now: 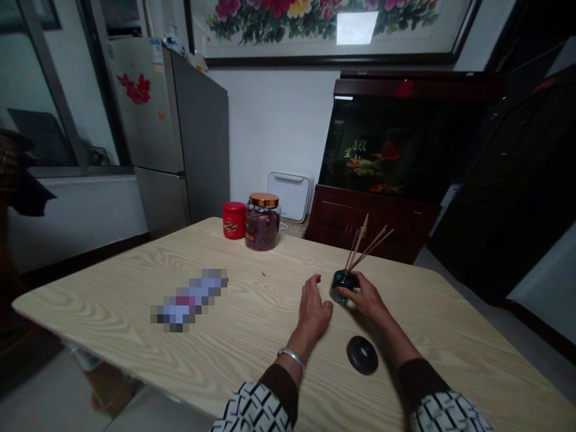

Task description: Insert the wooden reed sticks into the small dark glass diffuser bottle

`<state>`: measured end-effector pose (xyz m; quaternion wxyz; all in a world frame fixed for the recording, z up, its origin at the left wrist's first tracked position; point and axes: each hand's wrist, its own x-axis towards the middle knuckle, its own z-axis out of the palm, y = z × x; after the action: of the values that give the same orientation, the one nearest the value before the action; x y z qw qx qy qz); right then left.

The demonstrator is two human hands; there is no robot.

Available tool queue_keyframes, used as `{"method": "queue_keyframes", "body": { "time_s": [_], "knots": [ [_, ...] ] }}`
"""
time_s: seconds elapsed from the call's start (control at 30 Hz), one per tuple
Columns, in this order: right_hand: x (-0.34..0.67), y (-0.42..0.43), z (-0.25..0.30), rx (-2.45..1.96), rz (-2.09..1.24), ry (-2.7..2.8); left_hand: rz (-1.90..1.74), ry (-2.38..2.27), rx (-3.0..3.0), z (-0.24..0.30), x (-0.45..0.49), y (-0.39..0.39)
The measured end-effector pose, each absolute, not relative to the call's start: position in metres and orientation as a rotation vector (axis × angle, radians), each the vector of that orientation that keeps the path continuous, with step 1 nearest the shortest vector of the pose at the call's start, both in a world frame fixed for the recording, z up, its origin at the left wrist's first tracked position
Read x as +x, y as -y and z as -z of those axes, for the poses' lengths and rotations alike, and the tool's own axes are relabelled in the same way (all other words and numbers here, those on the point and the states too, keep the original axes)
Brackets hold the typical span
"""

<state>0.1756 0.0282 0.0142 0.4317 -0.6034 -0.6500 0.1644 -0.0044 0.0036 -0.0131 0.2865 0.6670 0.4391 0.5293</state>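
Several thin sticks (359,240) fan out of the dark glass bottle (340,281); the right hand (366,295) grips it from 3 o'clock, thumb and fingers closed on its side, probably to steady the top-heavy load. At 8 o'clock of it, the left hand (315,309) has its fingers loosely spread, holding nothing. A dark disc (357,360) lies apart at 5 o'clock. Bare tabletop (261,336) opens toward 9 o'clock; the far edge crosses at 12.

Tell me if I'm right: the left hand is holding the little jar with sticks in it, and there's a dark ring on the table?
Not quite: the right hand is holding the little jar with sticks in it, as the head view shows. The dark ring is on the table.
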Motion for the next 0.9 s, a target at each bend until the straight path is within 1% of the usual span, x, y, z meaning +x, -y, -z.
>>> {"method": "queue_keyframes", "body": {
  "time_s": [0.13,0.27,0.37,0.53,0.63,0.73,0.83,0.9],
  "knots": [
    [0.176,-0.055,-0.014,-1.575,-0.375,1.575,-1.382,-1.22,1.791,0.014,-0.004,-0.004],
    [0.171,-0.056,-0.015,-1.594,-0.389,1.559,-1.361,-1.207,1.821,0.016,-0.003,-0.006],
    [0.172,-0.035,-0.016,-1.578,-0.413,1.533,-1.355,-1.183,1.807,0.015,-0.005,-0.004],
    [0.179,0.031,-0.027,-1.516,-0.48,1.48,-1.264,-1.11,1.673,0.003,-0.011,0.007],
    [0.177,0.073,-0.055,-1.362,-0.68,1.451,-1.16,-0.87,1.542,-0.024,-0.019,0.023],
    [0.169,0.104,-0.102,-1.121,-0.949,1.395,-1.028,-0.508,1.408,-0.07,-0.033,0.044],
    [0.159,0.124,-0.157,-0.823,-1.116,1.316,-1.05,-0.179,1.259,-0.128,-0.05,0.063],
    [0.154,0.132,-0.189,-0.684,-1.139,1.289,-1.097,-0.011,1.197,-0.165,-0.06,0.072]
  ]
}}
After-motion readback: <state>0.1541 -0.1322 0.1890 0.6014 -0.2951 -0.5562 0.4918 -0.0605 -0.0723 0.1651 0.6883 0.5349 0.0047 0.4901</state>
